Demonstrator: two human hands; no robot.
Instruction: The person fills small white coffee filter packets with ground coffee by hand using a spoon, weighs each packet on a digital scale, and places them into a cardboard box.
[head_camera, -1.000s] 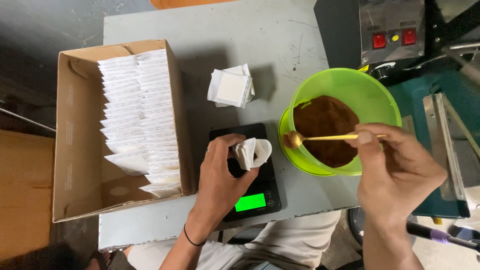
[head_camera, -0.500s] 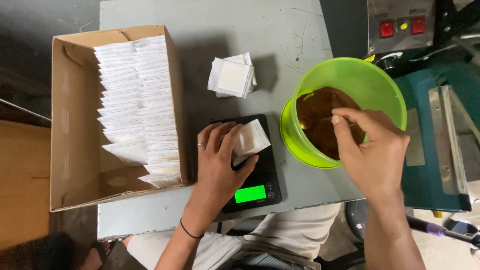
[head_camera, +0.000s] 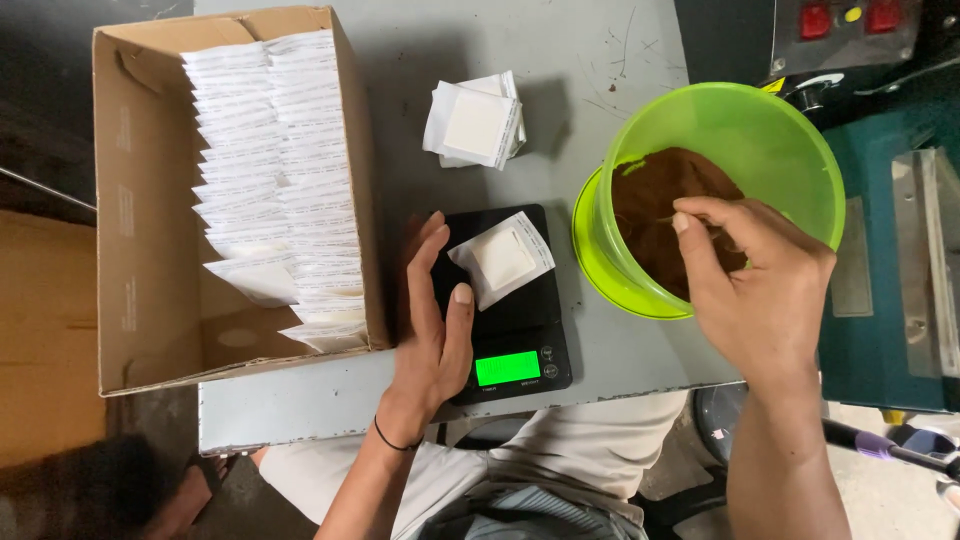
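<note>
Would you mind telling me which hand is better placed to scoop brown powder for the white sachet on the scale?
Probably the right hand: it reaches into the green plastic bowl over the brown powder. The left hand rests on the black digital scale, beside the white paper sachet.

so i count one green plastic tub (head_camera: 760, 130) of brown powder (head_camera: 655, 195), one black digital scale (head_camera: 520, 330), one cardboard box (head_camera: 120, 290), one white paper sachet (head_camera: 503, 257) on the scale, two hands
</note>
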